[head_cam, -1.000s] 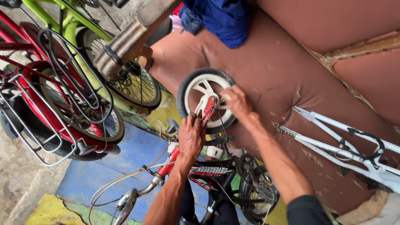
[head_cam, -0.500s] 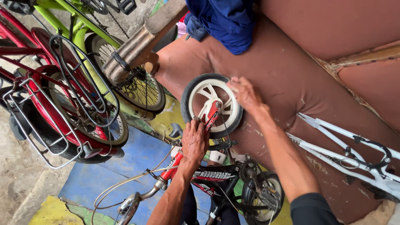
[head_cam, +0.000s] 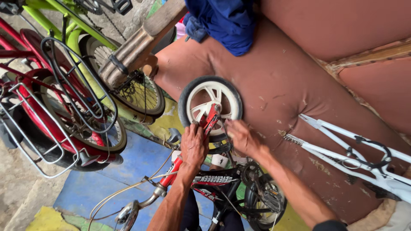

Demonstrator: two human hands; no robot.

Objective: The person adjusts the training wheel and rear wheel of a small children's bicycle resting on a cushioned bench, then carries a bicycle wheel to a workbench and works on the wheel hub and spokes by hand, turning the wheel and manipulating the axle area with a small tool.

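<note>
Red fork (head_cam: 210, 119) of the upturned small bike gets steadied by the left hand (head_cam: 193, 145), grip closed around it; right hand (head_cam: 240, 136) apparently pinches near the white wheel (head_cam: 209, 105) axle.

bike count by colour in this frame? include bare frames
Red: 2, small upturned bike, big bike
Green: 1, bike
White: 1, bare frame
Total: 4
Left hand and right hand are at the small bike's white wheel.
</note>
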